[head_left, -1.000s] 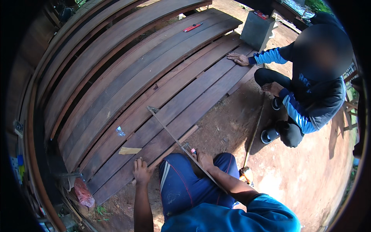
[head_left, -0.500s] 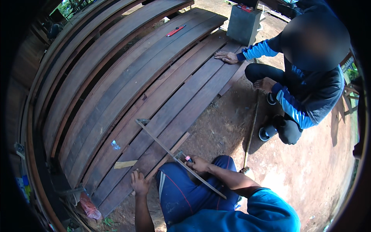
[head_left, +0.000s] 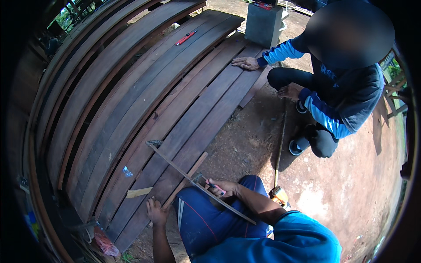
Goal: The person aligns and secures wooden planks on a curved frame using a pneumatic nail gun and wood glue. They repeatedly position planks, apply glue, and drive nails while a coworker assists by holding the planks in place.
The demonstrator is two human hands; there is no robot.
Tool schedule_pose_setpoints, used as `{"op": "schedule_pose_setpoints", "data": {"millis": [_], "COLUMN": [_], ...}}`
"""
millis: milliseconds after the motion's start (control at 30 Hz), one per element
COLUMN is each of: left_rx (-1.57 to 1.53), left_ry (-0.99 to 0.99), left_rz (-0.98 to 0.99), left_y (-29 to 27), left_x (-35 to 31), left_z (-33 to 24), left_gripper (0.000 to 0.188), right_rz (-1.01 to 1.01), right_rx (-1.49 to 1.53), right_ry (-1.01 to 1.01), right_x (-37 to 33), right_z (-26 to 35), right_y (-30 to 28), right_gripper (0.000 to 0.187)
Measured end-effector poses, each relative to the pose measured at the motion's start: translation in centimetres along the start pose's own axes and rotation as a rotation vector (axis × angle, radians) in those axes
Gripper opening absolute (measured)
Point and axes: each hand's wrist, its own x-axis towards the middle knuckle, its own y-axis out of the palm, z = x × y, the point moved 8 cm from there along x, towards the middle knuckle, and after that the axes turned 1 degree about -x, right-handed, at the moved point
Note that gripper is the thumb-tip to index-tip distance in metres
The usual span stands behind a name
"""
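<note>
A long metal bar clamp [head_left: 170,161] lies across two dark wooden boards [head_left: 191,143], its far jaw at the outer edge of the boards and its bar running back over my blue-trousered legs. My right hand [head_left: 218,188] is closed around the clamp's pink-red and black handle, beside the sliding jaw. Near the left end of the boards, my left hand [head_left: 155,211] rests on the near board's edge with fingers laid over its top; its underside is hidden. A narrow wood strip [head_left: 186,179] lies along the near edge by the clamp.
A co-worker squats at the right, one hand [head_left: 246,63] flat on the boards' far end. Beyond lie more long boards [head_left: 131,98], with a red knife-like tool [head_left: 186,37] on them. A grey block [head_left: 263,25], a pale wood scrap [head_left: 139,192] and a yellow-orange tool [head_left: 279,196] are also around.
The view has shifted slightly, moving the scene leftward and bringing the yellow-orange tool into fuller view. My right hand's grip on the clamp handle has turned. My left hand stays at the board's edge.
</note>
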Motion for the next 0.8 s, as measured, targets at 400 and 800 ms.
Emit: {"op": "schedule_pose_setpoints", "data": {"millis": [400,800], "left_rx": [-0.012,0.017], "left_ry": [-0.062,0.043], "left_rz": [0.088,-0.021], "left_y": [-0.1,1.3], "left_x": [-0.2,-0.1], "left_z": [0.0,0.7], "left_gripper": [0.055,0.081], "right_rz": [-0.579,-1.074], "right_rx": [-1.011,-1.819], "right_ry": [-0.233,-0.133], "right_x": [-2.3,-4.1], "right_z": [2.1,2.6], "right_y": [1.5,3.0], "right_gripper": [0.046,0.055]}}
